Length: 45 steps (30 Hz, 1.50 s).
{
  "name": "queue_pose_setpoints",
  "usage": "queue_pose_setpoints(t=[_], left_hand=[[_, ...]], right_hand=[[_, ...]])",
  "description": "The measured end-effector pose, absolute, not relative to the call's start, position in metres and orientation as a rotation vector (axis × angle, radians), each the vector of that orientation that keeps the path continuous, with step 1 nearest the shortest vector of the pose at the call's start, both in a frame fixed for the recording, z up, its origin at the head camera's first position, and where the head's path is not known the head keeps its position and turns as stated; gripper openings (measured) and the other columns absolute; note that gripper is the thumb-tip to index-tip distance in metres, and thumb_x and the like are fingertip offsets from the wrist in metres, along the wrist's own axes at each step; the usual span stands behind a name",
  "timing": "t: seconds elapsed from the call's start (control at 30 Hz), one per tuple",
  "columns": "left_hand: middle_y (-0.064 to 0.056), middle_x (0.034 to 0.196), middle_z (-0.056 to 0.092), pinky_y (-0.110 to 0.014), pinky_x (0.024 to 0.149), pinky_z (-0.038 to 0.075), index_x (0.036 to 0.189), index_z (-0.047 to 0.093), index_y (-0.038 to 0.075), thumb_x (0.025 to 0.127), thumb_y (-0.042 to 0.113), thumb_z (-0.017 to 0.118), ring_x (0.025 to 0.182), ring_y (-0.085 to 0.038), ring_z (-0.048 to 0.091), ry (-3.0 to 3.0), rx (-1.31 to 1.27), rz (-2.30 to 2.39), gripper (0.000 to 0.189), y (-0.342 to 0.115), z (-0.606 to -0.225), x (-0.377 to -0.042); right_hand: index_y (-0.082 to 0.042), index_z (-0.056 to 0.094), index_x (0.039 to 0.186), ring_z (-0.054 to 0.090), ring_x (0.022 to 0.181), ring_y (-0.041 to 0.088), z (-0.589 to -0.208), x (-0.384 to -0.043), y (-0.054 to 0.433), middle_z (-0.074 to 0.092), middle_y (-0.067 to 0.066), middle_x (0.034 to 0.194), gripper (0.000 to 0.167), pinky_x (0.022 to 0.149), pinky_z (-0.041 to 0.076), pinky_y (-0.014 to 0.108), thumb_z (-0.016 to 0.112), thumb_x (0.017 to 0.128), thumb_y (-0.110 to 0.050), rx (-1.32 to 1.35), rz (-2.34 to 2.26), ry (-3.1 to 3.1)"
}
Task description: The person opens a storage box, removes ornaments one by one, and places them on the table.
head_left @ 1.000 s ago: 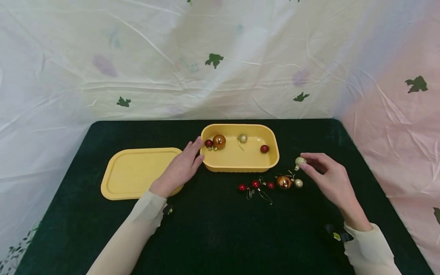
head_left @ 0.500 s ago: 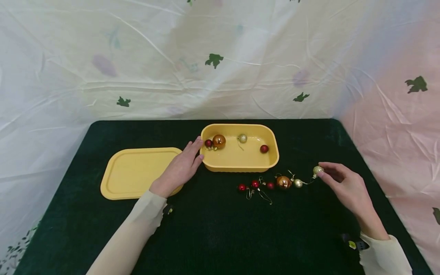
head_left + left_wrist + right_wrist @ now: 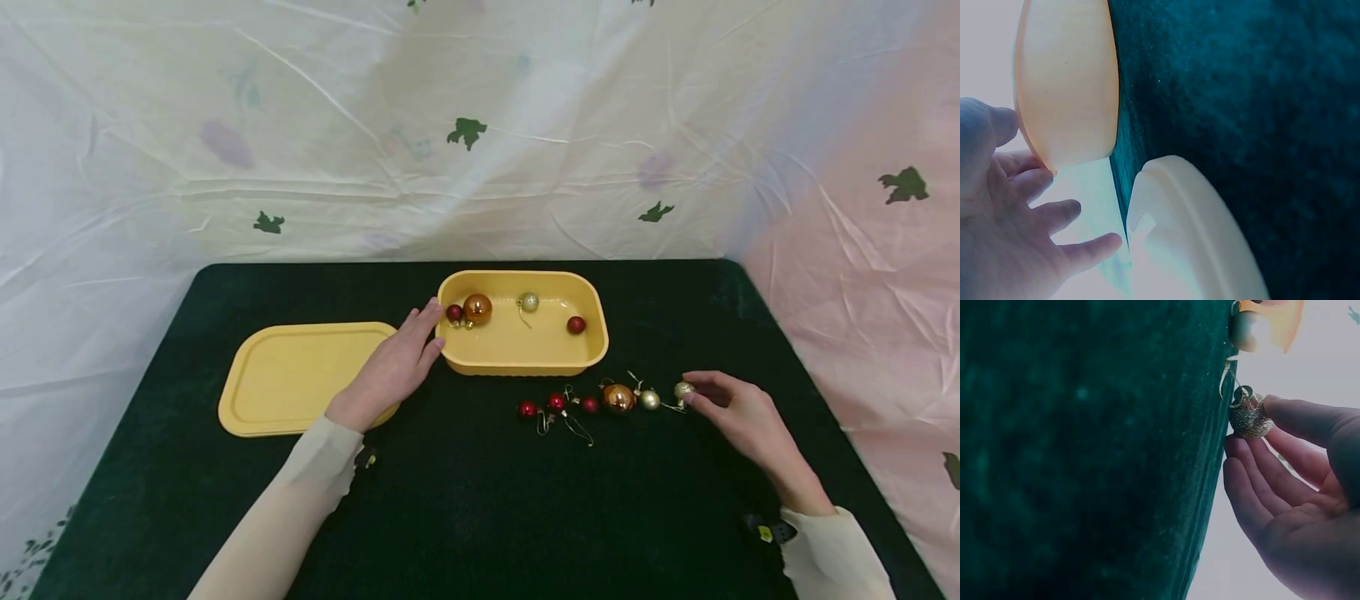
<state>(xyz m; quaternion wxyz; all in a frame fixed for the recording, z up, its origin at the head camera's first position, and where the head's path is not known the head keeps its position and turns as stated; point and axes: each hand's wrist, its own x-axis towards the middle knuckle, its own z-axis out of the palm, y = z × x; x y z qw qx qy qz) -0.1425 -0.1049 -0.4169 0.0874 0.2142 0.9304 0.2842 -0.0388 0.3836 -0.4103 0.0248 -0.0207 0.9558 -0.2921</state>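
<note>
Green tabletop [image 3: 480, 517] | glittery bauble [image 3: 1250, 423], loop [image 3: 1223, 380] leftward | hands: right [image 3: 738, 417] pinching it, left [image 3: 393, 367] extended against tub [image 3: 517, 368]

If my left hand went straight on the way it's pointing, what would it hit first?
The yellow box, most likely at once: your left hand has its fingers up against the box's left end, though a slight gap is possible.

Glittery gold bauble [image 3: 1250, 422] in the right hand [image 3: 738, 419], shiny coppery bauble [image 3: 618, 398] and red baubles [image 3: 556, 402] left of it, plain yellow box [image 3: 517, 347] at the left hand [image 3: 392, 363], dark green tabletop [image 3: 480, 517] below.
</note>
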Motion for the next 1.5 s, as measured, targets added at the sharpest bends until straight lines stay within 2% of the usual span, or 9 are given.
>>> queue_pose_setpoints(t=[0.1,0.33,0.47,0.53,0.6,0.83,1.2,1.4,1.5], left_hand=[[-0.003,0.173,0.014,-0.050,0.125,0.022,0.165,0.025,0.011,0.113,0.034,0.043,0.157,-0.032,0.019,2.772,0.640,0.846,0.060,-0.105,-0.418,-0.143],[-0.002,0.173,0.013,-0.050,0.125,0.022,0.166,0.024,0.012,0.113,0.035,0.043,0.158,-0.031,0.018,2.763,0.634,0.853,0.060,-0.106,-0.417,-0.142],[-0.002,0.173,0.014,-0.050,0.125,0.022,0.166,0.024,0.011,0.112,0.034,0.044,0.157,-0.032,0.019,2.762,0.639,0.859,0.061,-0.105,-0.416,-0.142],[-0.002,0.173,0.014,-0.050,0.125,0.022,0.165,0.025,0.011,0.112,0.034,0.045,0.157,-0.032,0.019,2.760,0.638,0.862,0.061,-0.105,-0.415,-0.142],[-0.002,0.173,0.014,-0.050,0.125,0.022,0.165,0.025,0.011,0.112,0.034,0.045,0.157,-0.032,0.019,2.761,0.633,0.861,0.061,-0.105,-0.415,-0.142],[-0.001,0.173,0.014,-0.049,0.125,0.022,0.165,0.026,0.011,0.112,0.033,0.046,0.157,-0.031,0.020,2.772,0.625,0.850,0.061,-0.104,-0.417,-0.142],[-0.001,0.173,0.014,-0.049,0.125,0.022,0.165,0.025,0.012,0.112,0.033,0.046,0.157,-0.031,0.019,2.764,0.625,0.853,0.062,-0.102,-0.417,-0.143],[-0.002,0.173,0.014,-0.050,0.125,0.022,0.165,0.025,0.011,0.112,0.033,0.046,0.157,-0.032,0.020,2.773,0.628,0.850,0.061,-0.102,-0.417,-0.144],[-0.002,0.173,0.015,-0.049,0.125,0.022,0.165,0.026,0.011,0.112,0.033,0.045,0.157,-0.032,0.020,2.773,0.623,0.851,0.060,-0.103,-0.417,-0.144]], right_hand=[[-0.005,0.065,0.132,0.069,0.107,0.038,-0.411,-0.041,0.383,0.070,0.021,0.121,0.035,0.073,0.052,0.017,0.063,0.106,-0.028,-0.068,-0.894,2.925],[-0.004,0.064,0.136,0.069,0.109,0.039,-0.404,-0.045,0.382,0.070,0.022,0.124,0.041,0.074,0.054,0.021,0.062,0.106,-0.032,-0.081,-0.813,2.919],[-0.005,0.063,0.137,0.067,0.109,0.042,-0.390,-0.049,0.370,0.069,0.023,0.125,0.042,0.082,0.059,0.047,0.063,0.105,-0.034,-0.121,-0.799,3.005],[-0.007,0.064,0.137,0.065,0.112,0.043,-0.382,-0.051,0.359,0.067,0.023,0.128,0.042,0.086,0.054,0.061,0.063,0.105,-0.033,-0.155,-0.814,3.052],[-0.008,0.064,0.137,0.062,0.117,0.044,-0.374,-0.054,0.344,0.064,0.022,0.133,0.041,0.089,0.050,0.067,0.064,0.104,-0.033,-0.196,-0.847,3.076],[-0.013,0.065,0.138,0.056,0.131,0.036,-0.354,-0.067,0.288,0.062,0.011,0.142,0.041,0.102,0.045,0.065,0.070,0.101,-0.030,-0.409,-0.990,3.101],[-0.013,0.064,0.140,0.056,0.132,0.031,-0.349,-0.099,0.233,0.061,0.008,0.144,0.045,0.107,0.046,0.059,0.071,0.100,-0.032,-0.598,-1.077,3.008],[-0.015,0.060,0.145,0.059,0.112,0.025,-0.351,-0.118,0.211,0.060,0.006,0.145,0.054,0.095,0.052,0.051,0.075,0.097,-0.035,-0.600,-1.078,2.929],[-0.014,0.060,0.145,0.059,0.117,0.027,-0.352,-0.128,0.199,0.059,0.008,0.146,0.055,0.097,0.053,0.052,0.074,0.097,-0.037,-0.598,-1.079,2.883]])
